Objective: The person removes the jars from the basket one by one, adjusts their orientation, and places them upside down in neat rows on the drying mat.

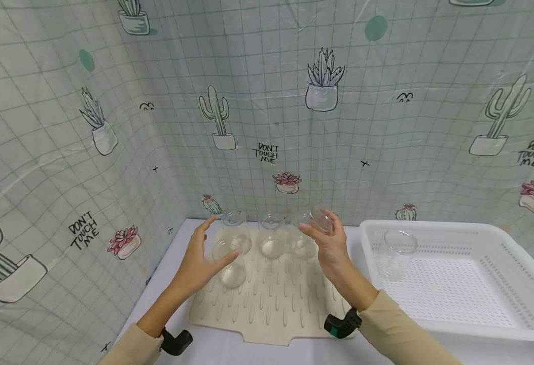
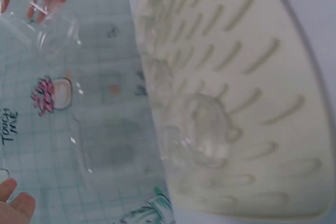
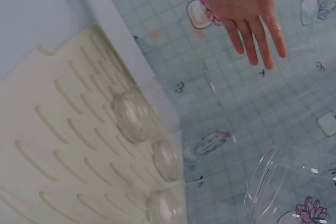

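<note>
Clear glasses stand on a beige ridged draining mat (image 1: 289, 304): a front left glass (image 1: 233, 276), a back left glass (image 1: 244, 246), a back middle glass (image 1: 271, 247) and a back right glass (image 1: 304, 249). My right hand (image 1: 332, 248) grips another clear glass (image 1: 318, 219), tilted and raised near the back right one. This held glass (image 3: 262, 182) also shows low in the right wrist view. Beside the front left glass, my left hand (image 1: 203, 266) hovers with its fingers apart. The right wrist view shows that left hand (image 3: 244, 14) holding nothing, its fingers straight.
To the right sits a white perforated plastic basket (image 1: 458, 329), with one clear glass (image 1: 396, 256) upright at its left side. A patterned curtain (image 1: 248, 116) hangs close behind the mat and along the left. White cloth covers the table (image 1: 157, 289).
</note>
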`<state>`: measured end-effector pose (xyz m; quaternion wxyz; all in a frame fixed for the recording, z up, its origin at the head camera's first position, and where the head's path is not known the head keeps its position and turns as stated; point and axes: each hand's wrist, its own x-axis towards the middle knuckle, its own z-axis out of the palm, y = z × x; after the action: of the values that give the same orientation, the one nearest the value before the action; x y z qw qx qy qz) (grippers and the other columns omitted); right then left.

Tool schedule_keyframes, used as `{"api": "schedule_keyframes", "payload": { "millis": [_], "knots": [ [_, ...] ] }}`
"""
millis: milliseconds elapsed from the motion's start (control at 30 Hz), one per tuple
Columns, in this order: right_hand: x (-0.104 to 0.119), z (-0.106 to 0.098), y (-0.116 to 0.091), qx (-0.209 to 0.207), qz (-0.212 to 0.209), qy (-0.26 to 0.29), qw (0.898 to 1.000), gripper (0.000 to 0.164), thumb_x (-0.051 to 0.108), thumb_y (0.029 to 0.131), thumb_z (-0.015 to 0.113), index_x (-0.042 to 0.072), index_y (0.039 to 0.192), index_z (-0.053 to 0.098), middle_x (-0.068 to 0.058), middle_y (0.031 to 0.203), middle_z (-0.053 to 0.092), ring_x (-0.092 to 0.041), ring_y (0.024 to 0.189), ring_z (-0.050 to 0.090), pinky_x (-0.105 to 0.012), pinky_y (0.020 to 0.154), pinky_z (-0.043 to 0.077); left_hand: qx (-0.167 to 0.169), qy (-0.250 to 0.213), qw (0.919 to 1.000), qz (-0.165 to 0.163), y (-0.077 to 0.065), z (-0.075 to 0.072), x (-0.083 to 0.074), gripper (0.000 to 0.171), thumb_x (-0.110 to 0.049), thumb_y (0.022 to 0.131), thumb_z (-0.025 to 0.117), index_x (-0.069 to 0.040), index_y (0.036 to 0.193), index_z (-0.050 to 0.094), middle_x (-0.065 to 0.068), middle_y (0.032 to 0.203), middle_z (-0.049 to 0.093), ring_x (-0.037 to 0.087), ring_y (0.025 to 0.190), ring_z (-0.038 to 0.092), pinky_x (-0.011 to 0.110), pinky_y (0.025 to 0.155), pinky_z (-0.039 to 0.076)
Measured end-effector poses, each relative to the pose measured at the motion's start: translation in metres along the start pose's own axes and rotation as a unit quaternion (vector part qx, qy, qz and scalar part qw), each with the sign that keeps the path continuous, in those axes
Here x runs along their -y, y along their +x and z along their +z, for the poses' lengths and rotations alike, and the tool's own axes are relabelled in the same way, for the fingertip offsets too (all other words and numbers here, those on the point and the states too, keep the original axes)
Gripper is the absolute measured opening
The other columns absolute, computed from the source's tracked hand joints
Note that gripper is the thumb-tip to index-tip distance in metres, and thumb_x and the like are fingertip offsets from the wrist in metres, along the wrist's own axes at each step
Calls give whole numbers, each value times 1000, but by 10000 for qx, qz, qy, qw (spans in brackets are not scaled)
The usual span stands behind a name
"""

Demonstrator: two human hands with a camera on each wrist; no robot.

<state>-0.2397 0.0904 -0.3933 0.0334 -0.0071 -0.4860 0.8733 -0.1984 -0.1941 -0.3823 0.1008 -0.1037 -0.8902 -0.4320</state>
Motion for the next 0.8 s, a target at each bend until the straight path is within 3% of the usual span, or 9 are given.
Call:
{"api": "schedule_keyframes", "payload": {
  "millis": [233,467,800],
  "knots": [
    [-16,7,1,210,-13,-997,9948,70,1,72,76,14,130,38,-9,131,40,-25,122,37,-38,98,34,185,372,9987,-308,-18,-2,31,97,-57,75,66,-27,147,8,6,150,14,33,136,14,63,99,22],
    [-37,13,-2,394,76,-1904,9809,77,6,65,82,15,130,41,-8,124,48,-25,106,47,-34,81,46,351,720,9959,-429,-35,10,57,103,-60,73,66,-17,148,9,10,151,15,33,136,14,60,102,20],
    [-65,18,-3,626,-223,-2714,9602,79,10,61,85,11,129,45,-8,122,51,-30,111,45,-43,92,35,494,1024,9925,-455,-50,25,77,106,-57,73,68,-7,147,10,14,151,13,36,137,10,60,102,18]
  ]
}}
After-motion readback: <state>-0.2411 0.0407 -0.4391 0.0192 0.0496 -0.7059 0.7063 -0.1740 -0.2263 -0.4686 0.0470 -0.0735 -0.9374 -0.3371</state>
